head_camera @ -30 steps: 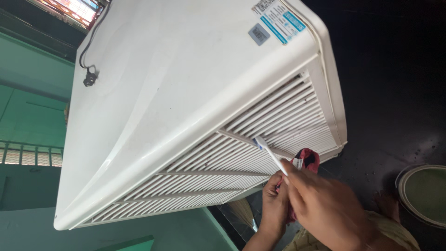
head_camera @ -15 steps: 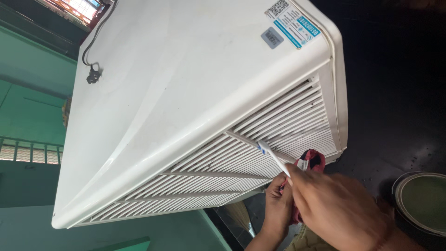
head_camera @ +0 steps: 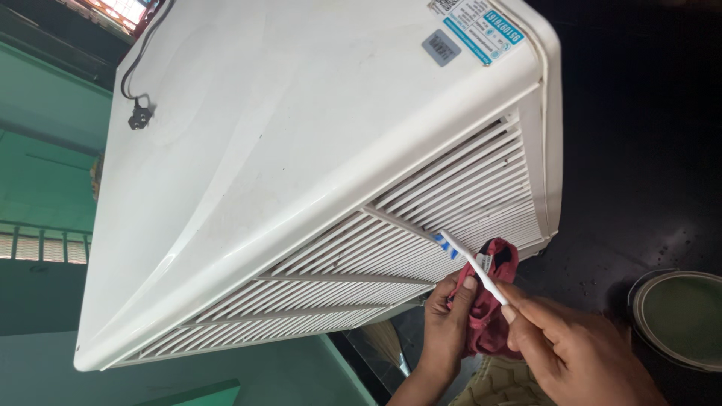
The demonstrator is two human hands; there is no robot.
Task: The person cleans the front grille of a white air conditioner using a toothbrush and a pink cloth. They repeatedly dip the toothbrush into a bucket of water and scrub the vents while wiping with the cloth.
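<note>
Presently, a large white appliance housing [head_camera: 301, 150], of the air-cooler kind, fills most of the head view, tipped so that its slatted grille [head_camera: 361, 278] faces down toward the person. A black power cord [head_camera: 135, 105] with its plug lies over the upper left of the casing, and two labels, one blue and white, one grey, sit near the upper right corner. The floor [head_camera: 647, 150] to the right is dark and glossy. A round container [head_camera: 681, 319] with a greenish inside stands on it at the lower right, well apart from the housing.

Against the pictures of a second ago, the housing sits higher and further right in view, and the brush has travelled down the grille toward the lower right corner. Judged from that, the working of the slats is moving along row by row and is now near the grille's end.

The left hand [head_camera: 444, 323] is closed on a red cloth [head_camera: 492, 301], bunched just beside the grille's lower edge. The right hand [head_camera: 579, 353] has its grip narrowed around the handle of a white toothbrush [head_camera: 474, 263], pinched between thumb and fingers. The blue-marked bristle head touches the slats beside a diagonal rib; the handle crosses in front of the cloth.
</note>
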